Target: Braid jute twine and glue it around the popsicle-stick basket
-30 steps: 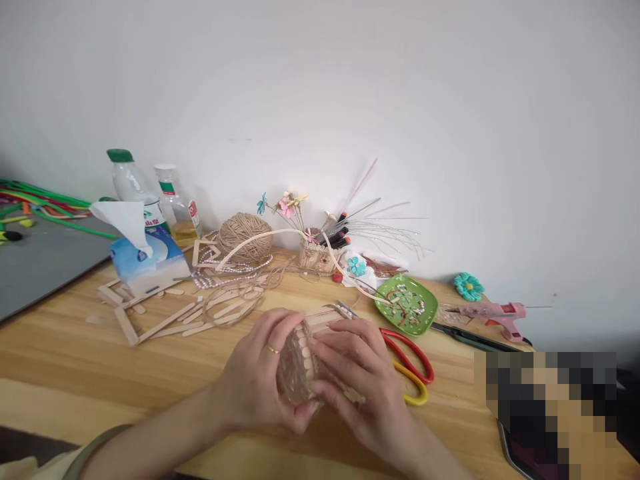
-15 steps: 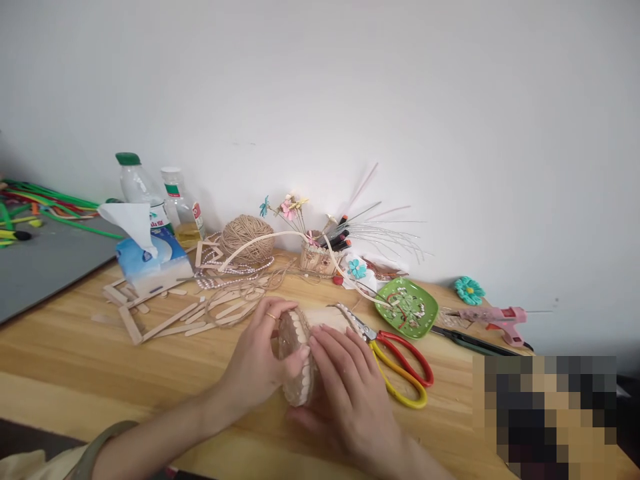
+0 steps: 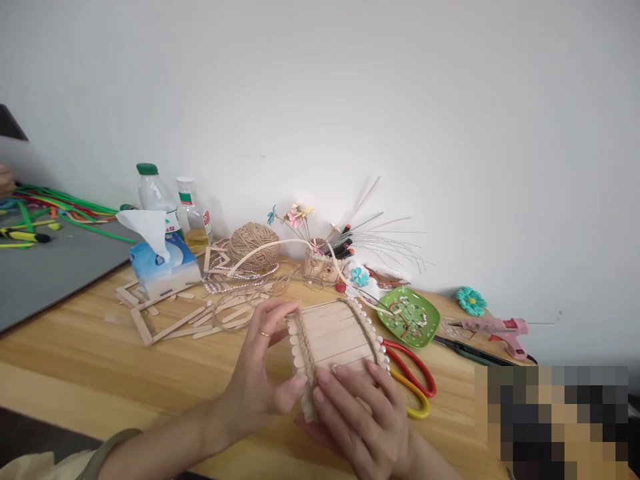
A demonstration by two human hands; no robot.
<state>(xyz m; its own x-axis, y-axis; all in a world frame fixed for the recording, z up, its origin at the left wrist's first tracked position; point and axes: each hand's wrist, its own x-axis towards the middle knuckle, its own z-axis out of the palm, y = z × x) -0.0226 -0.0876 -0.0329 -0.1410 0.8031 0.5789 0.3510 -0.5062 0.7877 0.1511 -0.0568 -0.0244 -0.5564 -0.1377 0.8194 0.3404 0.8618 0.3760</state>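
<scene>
Head view: both hands hold a pale wooden craft-stick panel point(image 3: 333, 337) (edged with twine and pearl beads) above the light wooden tabletop point(image 3: 75, 360).
Left hand point(image 3: 257, 373): grips its left edge.
Right hand point(image 3: 357, 417): fingers on its lower edge.
Nearby: red-and-yellow-handled scissors point(image 3: 413, 377), just right.
</scene>
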